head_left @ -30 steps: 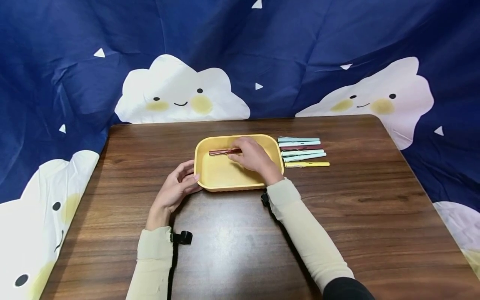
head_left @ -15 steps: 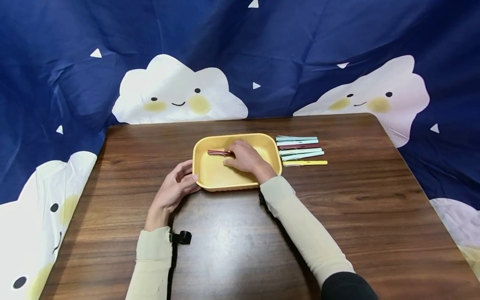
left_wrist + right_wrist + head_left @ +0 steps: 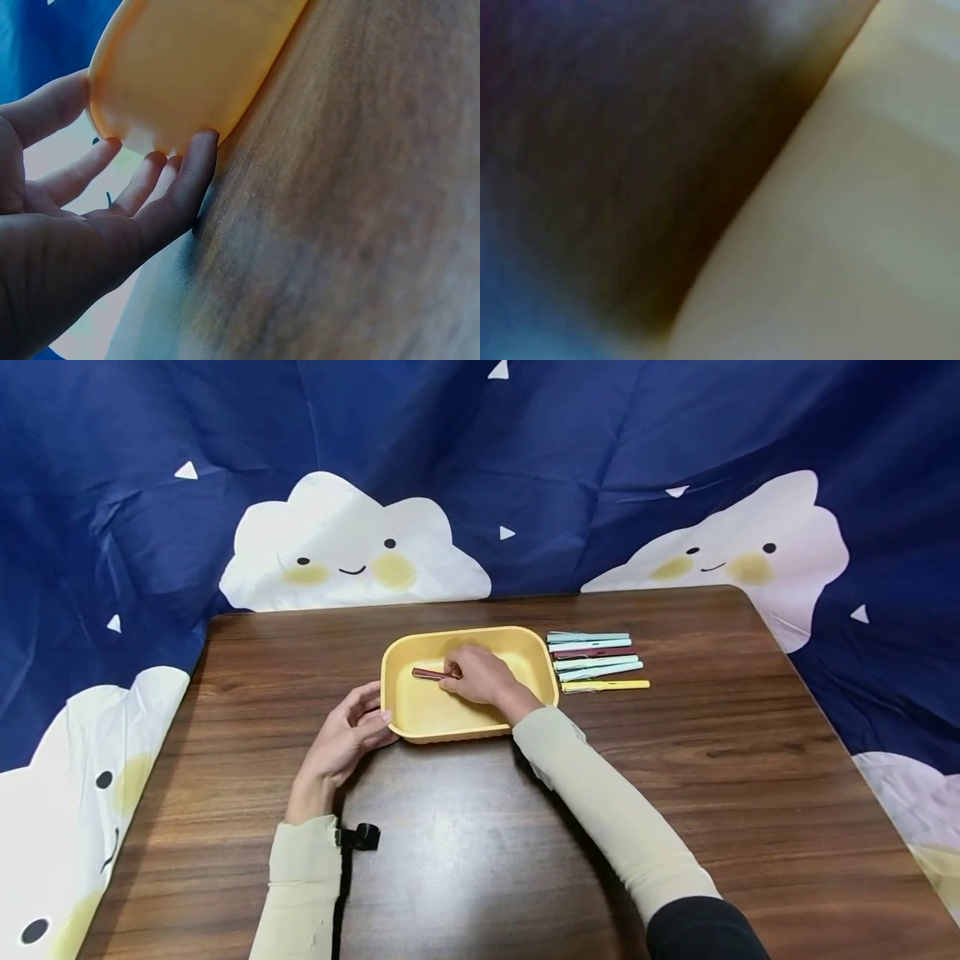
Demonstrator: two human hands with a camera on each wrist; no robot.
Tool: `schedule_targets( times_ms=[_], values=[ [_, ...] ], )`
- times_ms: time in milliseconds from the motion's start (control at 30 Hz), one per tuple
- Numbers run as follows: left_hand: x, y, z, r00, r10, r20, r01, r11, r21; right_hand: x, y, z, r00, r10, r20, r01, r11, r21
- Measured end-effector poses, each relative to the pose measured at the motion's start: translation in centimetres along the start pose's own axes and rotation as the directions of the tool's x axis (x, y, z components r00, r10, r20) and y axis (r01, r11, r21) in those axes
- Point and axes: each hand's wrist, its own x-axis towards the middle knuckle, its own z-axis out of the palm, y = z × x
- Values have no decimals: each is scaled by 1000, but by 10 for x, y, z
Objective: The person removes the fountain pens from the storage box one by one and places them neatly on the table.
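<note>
A yellow rectangular tray (image 3: 427,727) stands on the wooden table. My right hand (image 3: 483,677) reaches into it and pinches a dark red clip pen (image 3: 427,674). The pen lies crosswise, its left end showing and the rest hidden by the fingers. At the tray's left end my left hand (image 3: 345,739) has its thumb near the front corner and its other fingers along the outer side. The left wrist view shows the spread fingertips (image 3: 201,146) of that hand touching the tray's outer wall (image 3: 187,67). Blur in the right wrist view hides the right hand's fingers.
Right of the tray several pens lie side by side: light blue ones (image 3: 600,671), a dark red one (image 3: 592,653) and, nearest me, a yellow one (image 3: 607,686). A blue cloth (image 3: 555,443) with white clouds hangs behind the table (image 3: 712,735).
My right hand has shifted along the pen toward its left end, and the pen now lies slightly nearer me and tilted. My left hand stays at the tray's left end.
</note>
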Motion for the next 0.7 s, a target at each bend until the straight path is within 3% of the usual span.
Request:
schedule_targets(
  times_ms=[367, 700],
  values=[
    [0, 0, -1, 1000, 3, 4, -3, 1000, -1, 0, 3, -3, 1000, -30, 1, 29, 985, 170],
    [0, 0, 0, 1000, 4, 5, -4, 1000, 0, -2, 3, -6, 996, -89, 6, 85, 973, 216]
  ],
)
